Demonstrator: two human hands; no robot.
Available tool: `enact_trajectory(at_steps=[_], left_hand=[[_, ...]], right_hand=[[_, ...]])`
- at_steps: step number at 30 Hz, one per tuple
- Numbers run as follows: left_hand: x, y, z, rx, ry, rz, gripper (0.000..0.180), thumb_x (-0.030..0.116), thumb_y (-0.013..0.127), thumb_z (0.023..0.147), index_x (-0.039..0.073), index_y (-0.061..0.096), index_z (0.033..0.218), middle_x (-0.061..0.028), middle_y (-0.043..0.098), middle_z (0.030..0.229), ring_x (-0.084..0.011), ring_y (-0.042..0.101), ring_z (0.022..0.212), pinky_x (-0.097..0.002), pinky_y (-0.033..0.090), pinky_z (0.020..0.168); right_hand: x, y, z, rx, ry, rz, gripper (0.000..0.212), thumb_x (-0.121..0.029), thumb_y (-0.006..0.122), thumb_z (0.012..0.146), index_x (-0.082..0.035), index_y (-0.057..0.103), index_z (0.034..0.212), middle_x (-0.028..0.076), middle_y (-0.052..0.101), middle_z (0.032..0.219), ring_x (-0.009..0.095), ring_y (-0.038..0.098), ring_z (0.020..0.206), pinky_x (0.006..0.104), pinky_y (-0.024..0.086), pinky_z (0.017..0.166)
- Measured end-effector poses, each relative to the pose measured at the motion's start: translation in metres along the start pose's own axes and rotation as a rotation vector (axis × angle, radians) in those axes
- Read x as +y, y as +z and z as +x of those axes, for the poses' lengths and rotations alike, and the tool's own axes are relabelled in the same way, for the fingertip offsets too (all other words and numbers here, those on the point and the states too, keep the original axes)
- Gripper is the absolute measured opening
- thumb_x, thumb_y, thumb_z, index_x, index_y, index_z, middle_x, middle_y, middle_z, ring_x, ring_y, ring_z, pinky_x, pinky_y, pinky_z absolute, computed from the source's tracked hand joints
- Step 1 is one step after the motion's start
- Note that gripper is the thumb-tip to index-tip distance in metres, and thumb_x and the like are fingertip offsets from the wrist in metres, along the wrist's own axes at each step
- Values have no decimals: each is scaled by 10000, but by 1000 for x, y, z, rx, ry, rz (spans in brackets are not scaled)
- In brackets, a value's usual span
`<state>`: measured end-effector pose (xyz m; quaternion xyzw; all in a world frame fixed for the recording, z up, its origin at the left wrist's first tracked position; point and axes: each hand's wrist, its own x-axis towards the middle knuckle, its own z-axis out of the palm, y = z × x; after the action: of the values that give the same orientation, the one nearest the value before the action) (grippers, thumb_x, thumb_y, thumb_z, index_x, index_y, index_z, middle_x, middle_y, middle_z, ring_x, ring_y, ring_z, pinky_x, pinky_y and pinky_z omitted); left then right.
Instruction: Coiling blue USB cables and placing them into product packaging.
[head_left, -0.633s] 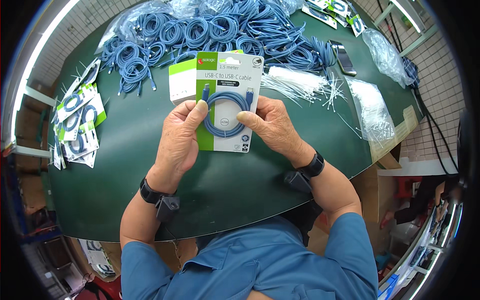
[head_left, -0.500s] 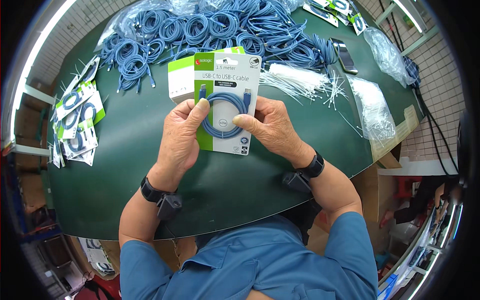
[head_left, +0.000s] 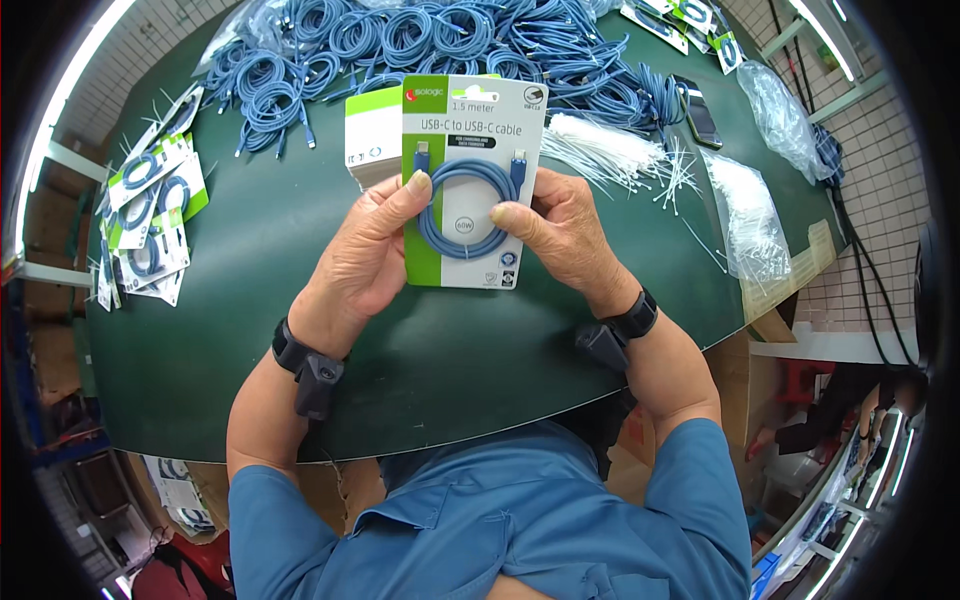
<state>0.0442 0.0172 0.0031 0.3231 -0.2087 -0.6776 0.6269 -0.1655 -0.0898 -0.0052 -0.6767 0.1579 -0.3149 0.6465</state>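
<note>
- A cable pack (head_left: 470, 185) (a white and green card with a coiled blue cable on its front) was held up over the green table (head_left: 450, 370), a little toward 12 o'clock from the middle of the view.
- The pack was gripped at its 9 o'clock edge by the left hand (head_left: 365, 260), with the thumb pressed on the green strip and the fingers tucked behind the card.
- Its 3 o'clock edge was gripped by the right hand (head_left: 560, 235), with the thumb laid on the front near the coil.
- Both hands were closed on the pack, and a black wrist strap was worn on each arm.
- A stack of cards (head_left: 372, 145) (white with green tops) was seen just behind the pack, at about 10 o'clock from it.
- A big heap of loose blue cables (head_left: 420, 40) was spread across the table at 12 o'clock.
- A bundle of white cable ties (head_left: 610, 150) was laid at 2 o'clock from the pack.
- Finished packs (head_left: 145, 220) were piled at 9 o'clock, well apart from the hands.
- Clear plastic bags (head_left: 750, 215) were left at 3 o'clock, near the table edge.
</note>
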Motion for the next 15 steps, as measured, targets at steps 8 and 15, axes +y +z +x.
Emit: enact_trajectory(at_steps=[8,15], left_hand=[[1,-7,-1,-81,50,139,523,163,834,934,5,612,1380,-115,718,1279,-203,703,1158,-387,581,1026],[-1,-9,5,-82,32,118,658,129,881,876,6,564,1439,-105,694,1312,-201,684,1169,-371,579,1012]], right_hand=[[-4,-5,3,61,-25,-20,352,-223,744,1023,45,715,1249,89,774,1082,116,707,958,299,608,832],[-5,-8,3,-7,20,-3,348,-212,730,1029,42,713,1266,84,774,1094,109,699,969,299,600,847]])
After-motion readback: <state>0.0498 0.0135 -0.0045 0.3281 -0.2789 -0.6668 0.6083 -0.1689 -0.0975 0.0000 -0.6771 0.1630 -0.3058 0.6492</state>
